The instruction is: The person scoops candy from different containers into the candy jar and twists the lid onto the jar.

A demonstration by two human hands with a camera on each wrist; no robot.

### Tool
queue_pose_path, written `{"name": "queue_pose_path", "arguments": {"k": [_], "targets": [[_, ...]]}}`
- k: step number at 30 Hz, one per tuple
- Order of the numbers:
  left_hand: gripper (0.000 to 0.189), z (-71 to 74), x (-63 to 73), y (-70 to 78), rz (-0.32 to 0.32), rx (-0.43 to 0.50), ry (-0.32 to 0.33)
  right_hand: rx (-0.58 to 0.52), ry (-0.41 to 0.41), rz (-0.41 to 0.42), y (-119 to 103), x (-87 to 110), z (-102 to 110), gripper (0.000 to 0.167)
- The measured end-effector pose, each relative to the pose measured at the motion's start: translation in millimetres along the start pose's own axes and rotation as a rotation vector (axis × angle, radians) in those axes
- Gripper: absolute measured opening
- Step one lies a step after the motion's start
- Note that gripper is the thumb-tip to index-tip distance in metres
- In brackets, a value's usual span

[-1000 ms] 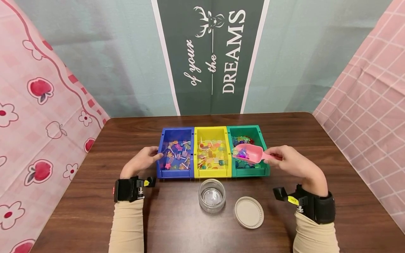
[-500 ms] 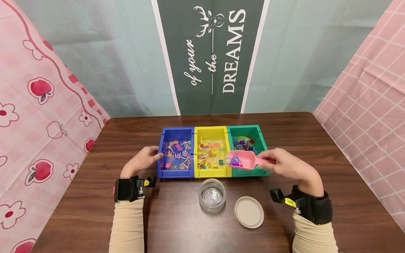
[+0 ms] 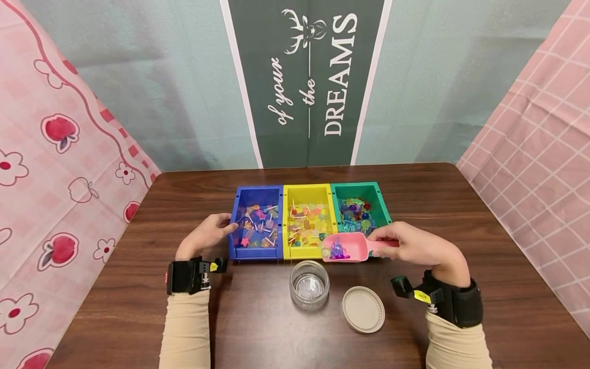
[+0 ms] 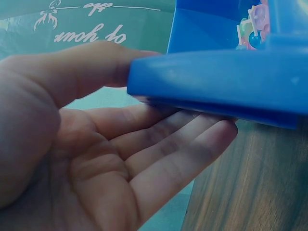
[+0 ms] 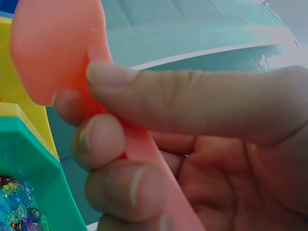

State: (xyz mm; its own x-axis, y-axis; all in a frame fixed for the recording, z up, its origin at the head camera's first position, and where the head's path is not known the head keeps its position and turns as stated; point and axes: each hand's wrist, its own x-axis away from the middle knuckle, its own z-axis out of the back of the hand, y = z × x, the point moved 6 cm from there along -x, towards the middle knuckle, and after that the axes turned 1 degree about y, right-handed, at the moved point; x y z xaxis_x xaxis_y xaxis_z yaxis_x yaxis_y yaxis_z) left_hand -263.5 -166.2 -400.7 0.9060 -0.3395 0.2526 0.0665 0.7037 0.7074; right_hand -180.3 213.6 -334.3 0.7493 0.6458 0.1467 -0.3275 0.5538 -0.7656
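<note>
My right hand (image 3: 412, 243) grips the handle of a pink scoop (image 3: 352, 247), thumb along one side and fingers curled round the other in the right wrist view. Purple and clear beads (image 3: 338, 250) lie in the scoop, which is above the front edges of the yellow bin (image 3: 310, 252) and green bin (image 3: 359, 190). My left hand (image 3: 207, 236) holds the side wall of the blue bin (image 3: 256, 253), its thumb at the rim and fingers below in the left wrist view. A glass jar (image 3: 309, 286) stands lidless in front of the yellow bin.
A round cream lid (image 3: 363, 310) lies on the brown wooden table (image 3: 258, 328), to the right of the jar. Colourful charms, some like lollipops, fill the bottoms of the blue and yellow bins; shiny beads (image 3: 357, 215) lie in the green one. Curtains surround the table.
My right hand has carried the loaded scoop out of the green bin, leftward and toward the jar. My left hand has stayed at the blue bin.
</note>
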Motion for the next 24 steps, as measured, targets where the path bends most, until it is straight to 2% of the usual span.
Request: {"name": "queue_pose_path", "arguments": {"k": [10, 15, 24], "targets": [[0.044, -0.1, 1.1, 0.6, -0.003, 0.007, 0.003, 0.021, -0.069, 0.054, -6.4, -4.3, -9.8, 0.017], [0.044, -0.3, 2.0, -0.1, 0.006, 0.014, -0.002, 0.0, -0.116, 0.053, -8.2, -7.7, -17.5, 0.016], [0.04, 1.6, 2.5, -0.6, 0.0, -0.008, -0.006, 0.04, -0.108, 0.052, -14.9, -8.7, -22.1, 0.016]]}}
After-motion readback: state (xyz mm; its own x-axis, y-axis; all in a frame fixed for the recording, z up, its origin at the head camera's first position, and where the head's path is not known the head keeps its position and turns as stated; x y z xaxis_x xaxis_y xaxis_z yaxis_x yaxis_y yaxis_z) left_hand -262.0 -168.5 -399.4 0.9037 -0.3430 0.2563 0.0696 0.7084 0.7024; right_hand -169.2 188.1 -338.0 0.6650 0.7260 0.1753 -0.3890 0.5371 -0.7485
